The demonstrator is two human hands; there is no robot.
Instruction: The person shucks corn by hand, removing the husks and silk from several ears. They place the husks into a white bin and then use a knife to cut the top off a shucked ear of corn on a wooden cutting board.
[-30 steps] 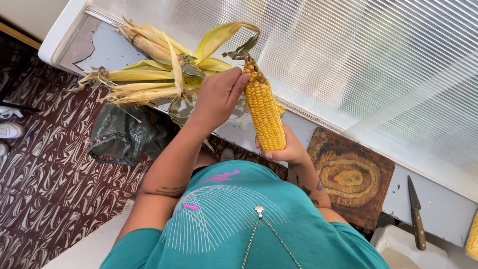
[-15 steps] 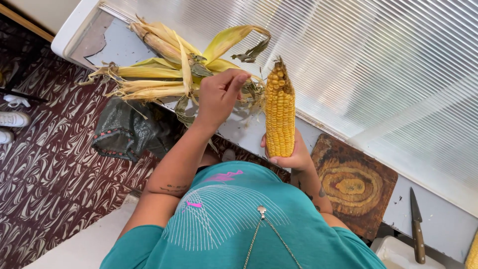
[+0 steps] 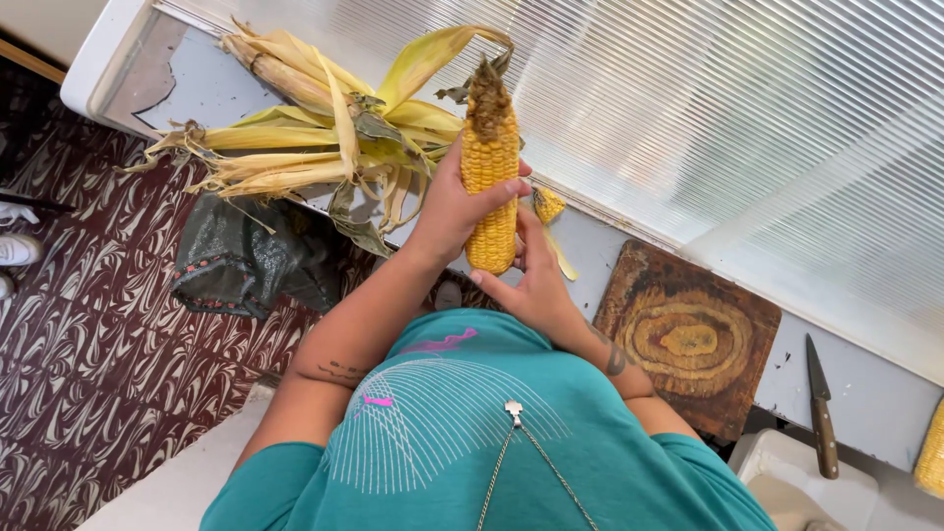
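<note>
A grey ledge (image 3: 629,246) runs under a ribbed translucent panel (image 3: 747,108), carrying a heap of corn husks (image 3: 315,147), a round-grained wooden board (image 3: 688,339) and a knife (image 3: 821,413). Above the ledge's edge, the left hand (image 3: 454,208) is wrapped around an upright husked corn cob (image 3: 489,167), while the right hand (image 3: 536,280) cups its lower end, fingers closed against it.

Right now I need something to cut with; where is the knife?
In the head view, the brown-handled knife lies at the lower right on the grey counter, just right of the round-grained wooden cutting board, away from both hands.
</note>
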